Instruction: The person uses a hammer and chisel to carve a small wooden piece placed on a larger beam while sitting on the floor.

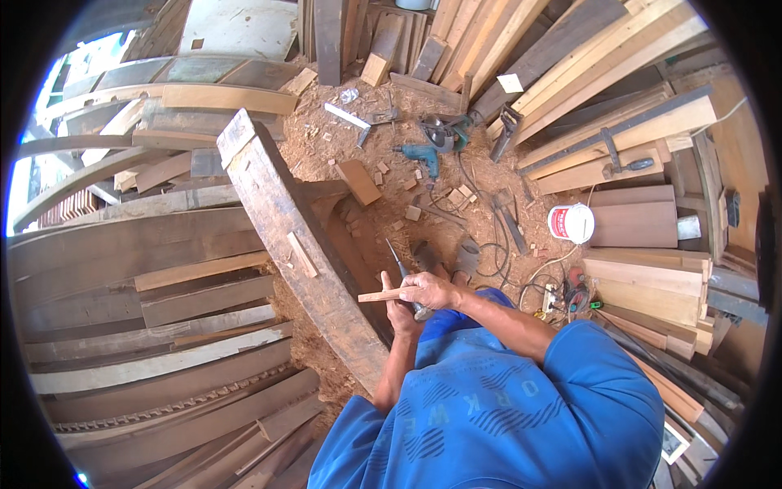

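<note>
A short, light wooden strip [373, 297] is pinched by the fingers of my right hand [433, 292]. My left hand [401, 314] is against the strip from below, one finger reaching up past it and the rest partly hidden. A tool with a thin metal shaft [397, 254] slants behind my hands, and its handle shows under my right hand; which hand bears it I cannot make out. Left of my hands stands a thick, worn wooden beam or bench top [281, 208]. On top of it lies a small wood piece [302, 254].
Wood shavings and offcuts cover the floor ahead. A teal drill [419, 159], a circular saw [440, 134] and a loose wood block [358, 182] lie there, with cords trailing. At right are a white bucket [572, 222] and a clamp [627, 163]. Planks [171, 244] line both sides.
</note>
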Demonstrator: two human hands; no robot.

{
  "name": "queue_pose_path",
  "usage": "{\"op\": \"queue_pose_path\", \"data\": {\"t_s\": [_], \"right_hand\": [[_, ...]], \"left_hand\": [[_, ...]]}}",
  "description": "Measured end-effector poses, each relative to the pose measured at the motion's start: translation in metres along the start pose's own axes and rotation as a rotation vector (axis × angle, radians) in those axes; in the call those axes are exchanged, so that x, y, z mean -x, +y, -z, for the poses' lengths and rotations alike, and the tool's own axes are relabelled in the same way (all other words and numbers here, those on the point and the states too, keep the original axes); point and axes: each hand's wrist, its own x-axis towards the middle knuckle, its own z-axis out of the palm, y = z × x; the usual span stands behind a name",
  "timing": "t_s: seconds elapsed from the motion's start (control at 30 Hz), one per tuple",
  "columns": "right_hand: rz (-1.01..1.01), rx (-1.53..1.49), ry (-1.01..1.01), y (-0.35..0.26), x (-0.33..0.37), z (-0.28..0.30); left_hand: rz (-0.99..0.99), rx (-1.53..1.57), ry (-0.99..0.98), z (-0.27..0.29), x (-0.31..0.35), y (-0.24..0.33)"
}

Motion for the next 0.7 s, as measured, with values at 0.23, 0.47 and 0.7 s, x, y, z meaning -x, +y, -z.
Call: {"op": "queue_pose_path", "data": {"t_s": [0.23,0.47,0.7], "right_hand": [[0.020,0.005,0.198,0.008,0.027,0.014],[-0.058,-0.126,0.193,0.004,0.035,0.023],[-0.095,0.123,0.189,0.027,0.053,0.051]], "left_hand": [[-0.080,0.030,0.013,-0.016,-0.006,-0.014],[-0.079,-0.026,-0.001,-0.030,-0.022,-0.010],[-0.172,-0.137,0.248,0.003,-0.043,0.033]]}}
